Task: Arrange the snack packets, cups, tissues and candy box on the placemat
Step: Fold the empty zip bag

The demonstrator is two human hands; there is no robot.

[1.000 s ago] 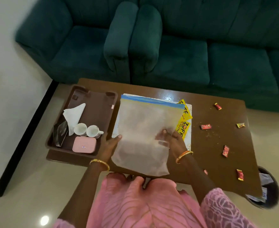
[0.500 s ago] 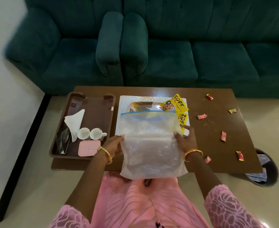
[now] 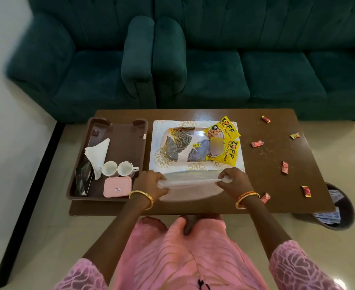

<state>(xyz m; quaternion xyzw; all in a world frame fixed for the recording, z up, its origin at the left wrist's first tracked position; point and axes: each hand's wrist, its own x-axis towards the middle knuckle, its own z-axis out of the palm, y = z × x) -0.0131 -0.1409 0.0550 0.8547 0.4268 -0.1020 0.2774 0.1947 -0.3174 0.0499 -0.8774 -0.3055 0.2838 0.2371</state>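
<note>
Both hands pinch a limp clear plastic bag (image 3: 190,185) at the table's near edge, the left hand (image 3: 149,183) and right hand (image 3: 234,181) each curled on an end. Two yellow snack packets (image 3: 222,141) lie on the placemat (image 3: 157,143): light and crinkly, best taken by an edge. The cups (image 3: 118,168), tissues (image 3: 97,155) and pink candy box (image 3: 117,186) sit in the brown tray (image 3: 130,143); the cups look breakable, best lifted by the handle.

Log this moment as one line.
left hand + right hand: grip plastic bag | snack packets: on plate | cups: in tray
</note>
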